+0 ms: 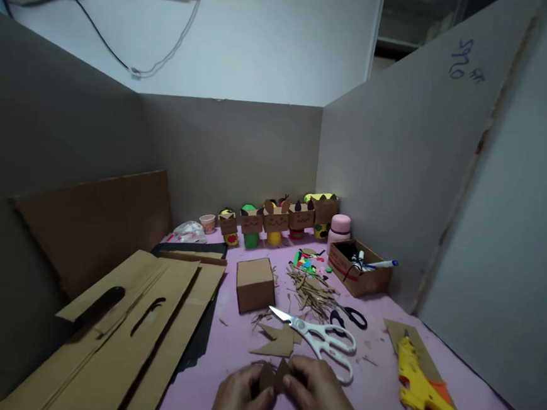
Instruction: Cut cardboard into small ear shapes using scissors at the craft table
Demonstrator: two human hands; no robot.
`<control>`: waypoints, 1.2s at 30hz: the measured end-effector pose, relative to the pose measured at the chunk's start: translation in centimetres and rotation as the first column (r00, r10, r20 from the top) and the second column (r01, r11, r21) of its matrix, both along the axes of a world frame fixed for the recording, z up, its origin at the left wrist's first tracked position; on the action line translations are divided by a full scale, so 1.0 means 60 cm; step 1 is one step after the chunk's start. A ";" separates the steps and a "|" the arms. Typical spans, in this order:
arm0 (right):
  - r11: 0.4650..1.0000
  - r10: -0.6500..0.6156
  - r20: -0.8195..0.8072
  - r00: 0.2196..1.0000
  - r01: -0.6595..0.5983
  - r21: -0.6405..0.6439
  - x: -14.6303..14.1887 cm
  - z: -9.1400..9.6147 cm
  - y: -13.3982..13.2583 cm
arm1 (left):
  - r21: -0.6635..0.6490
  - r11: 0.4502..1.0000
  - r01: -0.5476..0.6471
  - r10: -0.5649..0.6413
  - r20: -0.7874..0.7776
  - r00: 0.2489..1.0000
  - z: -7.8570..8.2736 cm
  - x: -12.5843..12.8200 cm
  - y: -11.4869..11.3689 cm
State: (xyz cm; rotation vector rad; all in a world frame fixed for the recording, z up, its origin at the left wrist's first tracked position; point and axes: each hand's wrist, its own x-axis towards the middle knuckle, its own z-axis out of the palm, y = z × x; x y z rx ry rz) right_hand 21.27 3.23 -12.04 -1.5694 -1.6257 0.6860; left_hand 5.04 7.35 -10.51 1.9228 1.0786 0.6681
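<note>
Near the front edge of the table, my left hand (239,399) pinches a small piece of brown cardboard (267,379) between thumb and fingers. Right beside it, my right hand (318,392) is closed on a small pointed cardboard piece (281,374). The two pieces meet or overlap; whether they are joined I cannot tell. Just beyond my hands lie pointed cardboard scraps (278,343) and white-handled scissors (322,338), blades pointing left. A closed cardboard box (255,286) stands behind the scraps.
Cardboard sheets (121,338) fill the left side. At right lies a yellow hot glue gun (424,394). Beyond are black scissors (352,317), cardboard strips (311,290), a box with markers (357,275), a pink bottle (340,229) and several cardboard animal-head figures (276,221). Grey panels enclose the table.
</note>
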 end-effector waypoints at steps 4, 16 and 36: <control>1.000 0.007 0.016 1.000 -0.006 -0.006 0.001 -0.009 0.005 | 0.008 1.000 0.019 -0.019 -0.010 1.000 -0.007 -0.003 0.004; 0.998 -0.049 0.038 0.998 0.051 -0.040 0.007 -0.010 0.008 | 0.041 0.999 0.008 -0.008 -0.002 1.000 -0.016 -0.004 0.007; 1.000 -0.008 -0.354 0.935 0.012 0.009 0.000 0.004 0.005 | -0.408 0.888 0.211 0.087 0.601 0.794 -0.022 0.001 0.013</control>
